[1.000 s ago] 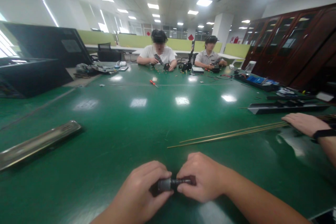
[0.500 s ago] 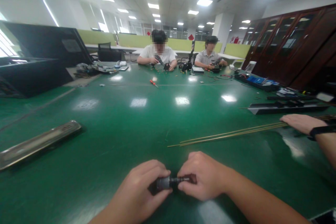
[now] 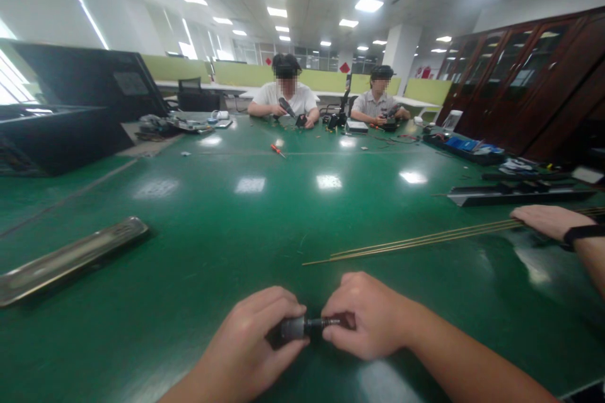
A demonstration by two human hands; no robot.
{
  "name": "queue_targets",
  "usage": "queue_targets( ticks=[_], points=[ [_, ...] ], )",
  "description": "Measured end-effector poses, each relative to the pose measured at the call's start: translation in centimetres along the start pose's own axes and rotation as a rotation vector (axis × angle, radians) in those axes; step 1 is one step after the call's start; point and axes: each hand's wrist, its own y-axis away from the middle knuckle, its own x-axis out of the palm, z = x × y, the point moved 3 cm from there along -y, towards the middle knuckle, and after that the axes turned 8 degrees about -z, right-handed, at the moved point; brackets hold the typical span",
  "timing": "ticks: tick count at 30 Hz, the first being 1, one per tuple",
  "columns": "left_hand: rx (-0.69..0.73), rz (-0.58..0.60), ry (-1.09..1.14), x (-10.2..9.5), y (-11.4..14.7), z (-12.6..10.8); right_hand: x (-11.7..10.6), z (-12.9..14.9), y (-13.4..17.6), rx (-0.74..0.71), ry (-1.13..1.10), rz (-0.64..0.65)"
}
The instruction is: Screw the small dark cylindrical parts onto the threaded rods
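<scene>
The dark cylindrical piece (image 3: 293, 327) lies sideways between the person's own hands, over the near part of the green surface (image 3: 212, 214); whether it touches down, I can't tell. The left hand (image 3: 253, 334) grips the thick grey end, thumb on the near side, fingers on the far side, while the right hand (image 3: 366, 315) pinches the thin shaft. Just beyond lie slim brass-coloured rods (image 3: 401, 244), a co-worker's hand (image 3: 548, 220) over them at right. The dark panel (image 3: 89, 69) at left bears a pale label (image 3: 131, 84), too blurred to read.
</scene>
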Motion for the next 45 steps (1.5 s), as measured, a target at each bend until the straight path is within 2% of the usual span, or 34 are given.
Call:
queue_targets(
  ticks=[45],
  points=[
    [-0.018,-0.035,-0.05,-0.4,0.3,1.0,-1.0,-0.1,-0.3,0.074,0.002,0.008]
  ],
)
